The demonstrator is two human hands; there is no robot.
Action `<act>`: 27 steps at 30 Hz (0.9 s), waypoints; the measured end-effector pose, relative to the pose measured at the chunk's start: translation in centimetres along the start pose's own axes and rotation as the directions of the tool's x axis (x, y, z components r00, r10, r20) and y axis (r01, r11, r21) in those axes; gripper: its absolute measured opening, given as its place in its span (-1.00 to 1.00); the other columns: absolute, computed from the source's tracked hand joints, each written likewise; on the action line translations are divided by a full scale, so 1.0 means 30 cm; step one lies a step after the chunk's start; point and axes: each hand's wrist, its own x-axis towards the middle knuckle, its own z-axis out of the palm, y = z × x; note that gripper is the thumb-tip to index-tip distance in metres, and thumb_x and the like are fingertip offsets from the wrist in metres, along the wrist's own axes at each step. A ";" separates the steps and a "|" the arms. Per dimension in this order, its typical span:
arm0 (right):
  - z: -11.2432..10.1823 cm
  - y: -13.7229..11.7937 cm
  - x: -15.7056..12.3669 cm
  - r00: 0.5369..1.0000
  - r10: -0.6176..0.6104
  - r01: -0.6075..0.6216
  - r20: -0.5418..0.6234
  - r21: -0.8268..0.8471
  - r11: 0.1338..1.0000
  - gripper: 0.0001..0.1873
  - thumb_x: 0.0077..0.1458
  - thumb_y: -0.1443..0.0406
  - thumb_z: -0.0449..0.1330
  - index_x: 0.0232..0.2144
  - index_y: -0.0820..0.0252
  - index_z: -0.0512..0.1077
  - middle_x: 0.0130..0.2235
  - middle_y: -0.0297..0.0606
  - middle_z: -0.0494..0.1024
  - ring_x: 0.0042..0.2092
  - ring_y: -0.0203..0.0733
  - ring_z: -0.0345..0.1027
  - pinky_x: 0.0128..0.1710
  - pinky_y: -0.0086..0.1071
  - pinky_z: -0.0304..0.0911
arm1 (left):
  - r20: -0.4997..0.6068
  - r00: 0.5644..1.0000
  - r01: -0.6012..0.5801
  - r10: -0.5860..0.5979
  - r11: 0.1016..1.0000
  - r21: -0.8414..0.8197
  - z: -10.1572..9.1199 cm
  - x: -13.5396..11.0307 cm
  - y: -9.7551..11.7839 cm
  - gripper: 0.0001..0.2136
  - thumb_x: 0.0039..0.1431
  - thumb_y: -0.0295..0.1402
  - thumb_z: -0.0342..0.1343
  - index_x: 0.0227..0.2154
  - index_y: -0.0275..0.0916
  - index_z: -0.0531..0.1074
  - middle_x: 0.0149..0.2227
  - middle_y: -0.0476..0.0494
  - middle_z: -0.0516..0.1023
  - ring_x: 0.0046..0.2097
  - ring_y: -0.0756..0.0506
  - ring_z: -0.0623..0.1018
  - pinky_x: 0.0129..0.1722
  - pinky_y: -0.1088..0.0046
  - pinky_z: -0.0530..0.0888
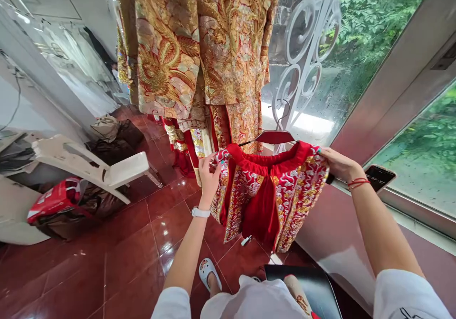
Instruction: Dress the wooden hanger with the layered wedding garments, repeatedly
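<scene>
Two pinches of mine, left hand (pixel 209 179) and right hand (pixel 340 164), hold the red skirt (pixel 287 191) by its top corners, just right of centre; it's already spread under its hanger (pixel 273 131), though I cannot tell whether that is hooked. Gold robes (pixel 231 48) crowd upper centre, a phone (pixel 379 177) the right; tiled floor (pixel 135 257) lies open lower left

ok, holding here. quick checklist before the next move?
1. Left hand grip: ok, pinching one upper side of the red embroidered garment.
2. Right hand grip: ok, on the opposite upper side.
3. Front panels together: not ok, parted, plain red cloth between.
4. Hanger hung on a support: cannot tell.
5. Clear of gold embroidered robes: cannot tell, single view.
6. Smartphone clear of right wrist: cannot tell, they overlap in view.
</scene>
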 end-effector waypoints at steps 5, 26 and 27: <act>0.049 0.065 0.012 0.777 -0.521 0.412 -0.353 -0.340 0.845 -0.52 -0.21 0.06 0.41 -0.23 0.15 0.48 -0.18 -0.18 0.61 -0.16 -0.06 0.47 -0.10 -0.20 0.38 | -0.128 0.992 0.010 -0.002 0.998 0.067 0.018 -0.074 -0.001 -0.71 0.21 -0.31 0.16 -0.02 -0.21 0.43 -0.05 -0.23 0.36 0.06 -0.22 0.39 0.13 0.14 0.33; 0.149 0.054 -0.159 0.708 -0.532 0.341 -0.465 -0.434 0.834 -0.55 -0.03 0.05 0.31 -0.11 0.14 0.53 -0.04 -0.11 0.56 0.01 0.01 0.40 0.09 -0.07 0.29 | 0.516 0.759 0.596 -0.397 0.742 -0.307 0.255 -0.491 0.199 -0.57 0.25 0.13 -0.01 -0.25 -0.18 0.37 -0.29 -0.10 0.52 -0.25 -0.09 0.54 -0.15 0.36 0.50; 0.213 0.064 -0.197 0.585 -0.564 0.333 -0.583 -0.461 0.822 -0.60 0.01 0.07 0.29 -0.13 0.14 0.53 -0.07 -0.12 0.55 0.00 0.01 0.39 0.09 -0.07 0.28 | 0.523 0.755 0.599 -0.395 0.740 -0.306 0.235 -0.498 0.205 -0.56 0.24 0.14 -0.02 -0.27 -0.18 0.37 -0.33 -0.07 0.50 -0.29 -0.07 0.52 -0.18 0.38 0.50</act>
